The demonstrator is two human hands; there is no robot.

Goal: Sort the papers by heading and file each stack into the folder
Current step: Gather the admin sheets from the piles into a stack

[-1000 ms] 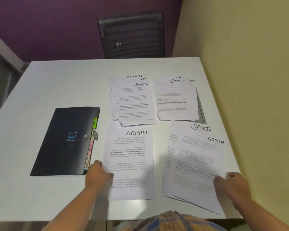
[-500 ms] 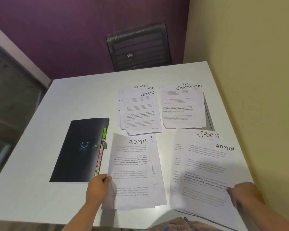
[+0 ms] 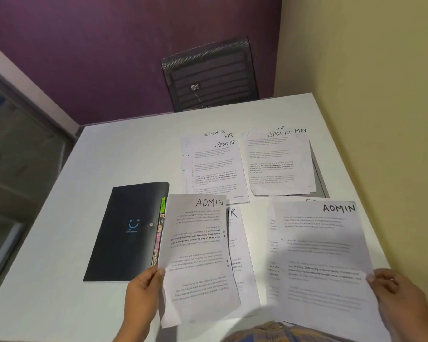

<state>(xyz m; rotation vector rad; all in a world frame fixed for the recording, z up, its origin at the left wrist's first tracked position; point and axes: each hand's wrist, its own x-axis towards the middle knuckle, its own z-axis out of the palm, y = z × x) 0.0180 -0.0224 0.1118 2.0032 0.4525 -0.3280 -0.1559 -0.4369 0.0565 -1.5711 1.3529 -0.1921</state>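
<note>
My left hand [image 3: 141, 291] pinches the left edge of a sheet headed ADMIN [image 3: 198, 253], lifted off the table. Under it lies a sheet [image 3: 237, 248] whose heading ends in R. My right hand [image 3: 391, 296] grips the right edge of another ADMIN sheet [image 3: 324, 253], raised over the pile [image 3: 273, 243] below it. Two more mixed stacks lie farther back: one topped SPORTS [image 3: 215, 169], with ADMIN and HR headings showing behind it, and one topped SPORTS [image 3: 279, 161]. A black expanding folder [image 3: 126, 230] with coloured tabs lies shut to the left.
The white table [image 3: 124, 154] meets a yellow wall along its right side. A black mesh chair [image 3: 210, 75] stands at the far edge, against a purple wall. A glass partition is at far left. My checked shirt shows at the bottom.
Both hands have lifted their ADMIN sheets off the table piles. The left sheet now overlaps the folder's tab edge, uncovering a sheet beneath. The camera has tilted and moved closer.
</note>
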